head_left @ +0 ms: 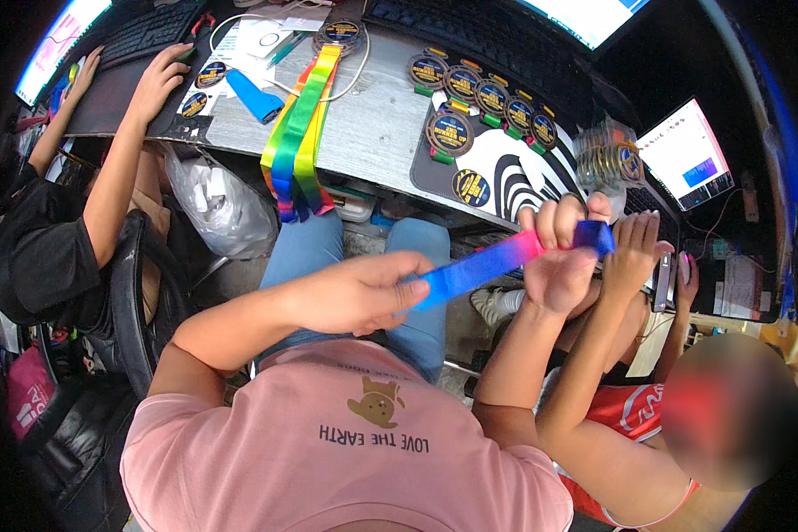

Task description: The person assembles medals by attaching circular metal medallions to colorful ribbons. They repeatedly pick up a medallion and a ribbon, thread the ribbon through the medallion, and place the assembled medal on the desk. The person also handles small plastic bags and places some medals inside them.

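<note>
A shiny ribbon [474,269], blue shading into pink, is stretched taut over my lap. Its near end is pinched between thumb and fingers of my left hand [363,291]. My right hand [560,253] is closed around the other end, palm up, with a dark blue fold sticking out beside the fingers. On the desk in front, several round medals [449,133] with short coloured ribbon ends lie in a cluster. Another medal [339,35] lies farther left, and multicoloured ribbons [303,133] run from it over the desk edge.
A round dark label [471,188] lies by the desk's edge. Blue folded strap [254,97] and papers sit left. A plastic bag [220,199] hangs below. Co-workers sit close on both sides; one's hand [629,253] is beside my right hand. Clear-wrapped medals [610,152] and a laptop [687,155] stand right.
</note>
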The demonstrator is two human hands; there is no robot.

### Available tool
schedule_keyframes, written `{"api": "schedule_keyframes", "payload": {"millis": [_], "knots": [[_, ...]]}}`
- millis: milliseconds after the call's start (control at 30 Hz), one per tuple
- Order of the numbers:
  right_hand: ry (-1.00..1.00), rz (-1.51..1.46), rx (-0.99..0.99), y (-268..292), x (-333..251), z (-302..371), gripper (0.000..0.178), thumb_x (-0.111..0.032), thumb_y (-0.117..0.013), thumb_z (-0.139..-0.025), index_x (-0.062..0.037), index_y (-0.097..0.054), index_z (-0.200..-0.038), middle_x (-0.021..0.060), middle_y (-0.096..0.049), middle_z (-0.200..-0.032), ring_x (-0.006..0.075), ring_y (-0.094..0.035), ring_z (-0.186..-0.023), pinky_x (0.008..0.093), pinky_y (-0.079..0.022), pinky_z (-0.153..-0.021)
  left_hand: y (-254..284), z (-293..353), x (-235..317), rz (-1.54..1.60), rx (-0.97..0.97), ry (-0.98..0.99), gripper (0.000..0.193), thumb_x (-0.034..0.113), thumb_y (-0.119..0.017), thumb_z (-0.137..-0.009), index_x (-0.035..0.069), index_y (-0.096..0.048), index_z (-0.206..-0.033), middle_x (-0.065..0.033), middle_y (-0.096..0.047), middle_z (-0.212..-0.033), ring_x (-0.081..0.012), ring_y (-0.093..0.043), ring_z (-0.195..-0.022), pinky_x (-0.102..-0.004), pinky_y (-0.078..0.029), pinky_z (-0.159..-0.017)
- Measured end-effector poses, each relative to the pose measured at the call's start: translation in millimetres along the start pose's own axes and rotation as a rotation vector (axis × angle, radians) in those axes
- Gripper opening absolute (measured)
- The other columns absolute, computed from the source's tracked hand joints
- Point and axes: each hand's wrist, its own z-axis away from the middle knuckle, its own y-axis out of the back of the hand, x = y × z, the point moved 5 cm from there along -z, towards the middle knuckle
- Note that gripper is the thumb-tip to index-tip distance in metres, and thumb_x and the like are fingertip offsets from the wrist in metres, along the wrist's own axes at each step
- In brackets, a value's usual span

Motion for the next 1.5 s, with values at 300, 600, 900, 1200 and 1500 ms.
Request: {"api": "schedule_keyframes", "payload": {"millis": [300,600,900,1200,1500], "knots": [[0.179,0.859,-0.159,16,21,19,0.036,0.012,-0.068,-0.066,-0.0045,-0.056,-0.096,0.0049,-0.049,-0.080,0.0138,-0.045,-0.066,0.0238,-0.041,-0.061,-9,26,59,0.113,0.131,-0.111,0.026,0.021,-0.046,-0.100,-0.004,-0.052,-0.105,0.0034,-0.038,-0.052,-0.0032,-0.030,-0.041,-0.0204,-0.027,-0.039],[0.333,0.724,0.102,6,62,51,0.012,0.009,-0.068,-0.078,0.0013,-0.064,-0.086,0.0177,-0.069,-0.090,0.0229,-0.067,-0.077,0.0300,-0.053,-0.072,-17,24,93,0.149,0.190,-0.399,0.030,0.025,-0.043,-0.101,-0.004,-0.049,-0.107,-0.0044,-0.048,-0.049,-0.0102,-0.043,-0.034,-0.0238,-0.043,-0.038],[0.401,0.866,0.034,-2,96,75,0.029,0.011,-0.069,-0.074,-0.0043,-0.051,-0.090,0.0231,-0.067,-0.096,0.0290,-0.069,-0.079,0.0346,-0.055,-0.070,-23,16,100,0.147,0.134,-0.460,0.033,0.026,-0.044,-0.101,-0.005,-0.050,-0.109,-0.0083,-0.052,-0.052,-0.0133,-0.047,-0.035,-0.0265,-0.050,-0.042],[0.075,0.935,0.004,-12,102,72,0.008,0.004,-0.069,-0.075,-0.0022,-0.069,-0.080,0.0101,-0.070,-0.087,0.0239,-0.066,-0.087,0.0325,-0.049,-0.079,-9,0,102,0.111,0.173,-0.558,0.030,0.022,-0.051,-0.098,-0.006,-0.056,-0.109,-0.0136,-0.066,-0.086,-0.0197,-0.066,-0.078,-0.0305,-0.054,-0.074],[-0.057,0.811,-0.067,-15,117,68,0.006,0.002,-0.071,-0.079,0.0006,-0.070,-0.084,0.0058,-0.069,-0.081,0.0162,-0.063,-0.075,0.0268,-0.046,-0.071,0,0,102,-0.015,0.254,-0.606,0.026,0.017,-0.059,-0.094,-0.004,-0.061,-0.110,-0.0111,-0.067,-0.094,-0.0150,-0.065,-0.086,-0.0276,-0.053,-0.078]]}}
